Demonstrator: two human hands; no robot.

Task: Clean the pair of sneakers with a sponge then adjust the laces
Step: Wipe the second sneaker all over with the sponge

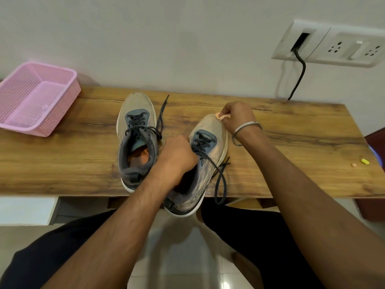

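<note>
Sponge (223,117) on right sneaker (210,142) toe

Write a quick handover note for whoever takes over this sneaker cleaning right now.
Left hand: grips the collar of the right sneaker, steadying it; its heel overhangs the wooden table edge.
Right hand: pinches a small orange sponge against that sneaker's toe.
Left sneaker: stands beside it on the table, laces loose.
Done: cannot tell how much has been wiped.
Left: finish wiping both sneakers, then adjust the laces, which hang untied on both.
</note>
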